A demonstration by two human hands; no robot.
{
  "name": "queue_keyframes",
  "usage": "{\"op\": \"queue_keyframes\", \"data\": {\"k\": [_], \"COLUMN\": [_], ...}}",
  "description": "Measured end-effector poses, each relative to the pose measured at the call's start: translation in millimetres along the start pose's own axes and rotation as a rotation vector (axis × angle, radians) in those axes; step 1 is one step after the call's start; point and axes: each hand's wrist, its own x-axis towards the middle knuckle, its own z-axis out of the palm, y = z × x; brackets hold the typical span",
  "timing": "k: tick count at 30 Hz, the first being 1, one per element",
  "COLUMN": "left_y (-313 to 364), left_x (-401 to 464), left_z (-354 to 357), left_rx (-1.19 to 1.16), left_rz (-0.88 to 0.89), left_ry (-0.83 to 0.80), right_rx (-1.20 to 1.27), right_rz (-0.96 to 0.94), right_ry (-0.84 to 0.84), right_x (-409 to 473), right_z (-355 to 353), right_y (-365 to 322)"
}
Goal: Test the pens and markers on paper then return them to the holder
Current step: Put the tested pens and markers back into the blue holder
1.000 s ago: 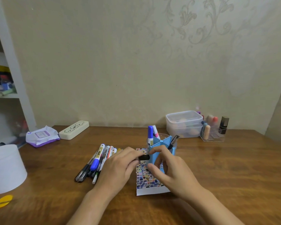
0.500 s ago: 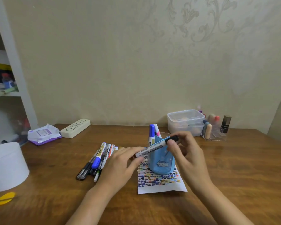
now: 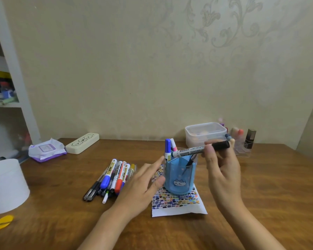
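Whiteboard marker (image 3: 199, 151), capped in black, is gripped near its cap end by the curled fingers of the right hand (image 3: 222, 170) and held nearly level above the rim of the blue holder (image 3: 180, 175). The left hand (image 3: 143, 184) is held with fingers relaxed and extended, its thumb just beside the holder wall, with nothing grasped. The holder is placed on a paper (image 3: 177, 204) covered in colour swatches and contains a blue marker (image 3: 167, 149) and a pink one. A row of pens and markers (image 3: 112, 177) is laid on the tabletop (image 3: 260, 186) left of the paper.
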Motion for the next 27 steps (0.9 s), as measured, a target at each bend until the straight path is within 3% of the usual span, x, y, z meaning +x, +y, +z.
{"op": "queue_keyframes", "data": {"k": [13,21,27], "left_y": [0,1,-1], "left_x": [0,-3,-2], "left_z": [-4,0,0], "left_rx": [-0.068,0.0,0.011], "left_rz": [0.014,0.034,0.022], "left_ry": [0.109,0.012,-0.007], "right_rx": [-0.13,-0.309,-0.292], "right_rz": [0.004,-0.104,-0.077], "right_ry": [0.008,-0.038,-0.091], "right_x": [5,5,3], "right_z": [-4,-5,-1], "right_y": [6,11,16]}}
